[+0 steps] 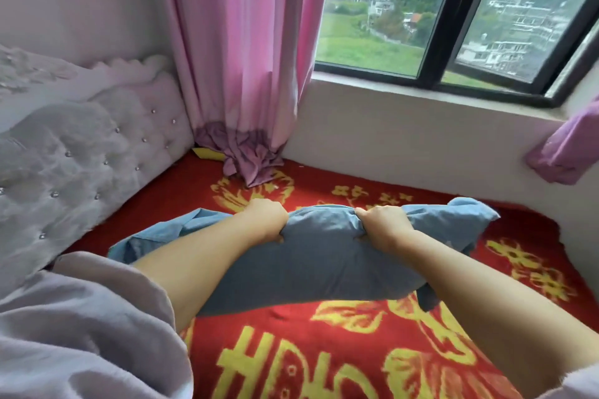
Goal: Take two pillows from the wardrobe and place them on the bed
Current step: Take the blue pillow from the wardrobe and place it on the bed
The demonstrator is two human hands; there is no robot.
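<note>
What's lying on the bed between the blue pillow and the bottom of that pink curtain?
In the head view, only the red blanket with its yellow pattern shows between the blue pillow and the pink curtain hem bunched on the bed; nothing else lies there.

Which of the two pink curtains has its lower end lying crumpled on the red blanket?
The long curtain beside the headboard; the other curtain hangs bunched below the window's right end.

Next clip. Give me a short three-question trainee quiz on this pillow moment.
1. True or false: both hands grip the blue pillow.
2. What colour is the curtain? A green, B pink, C white.
3. Fill in: the pillow is over the red ____.

Key: 1 true: left hand and right hand clutch its far edge. 2 B. 3 blanket.
</note>
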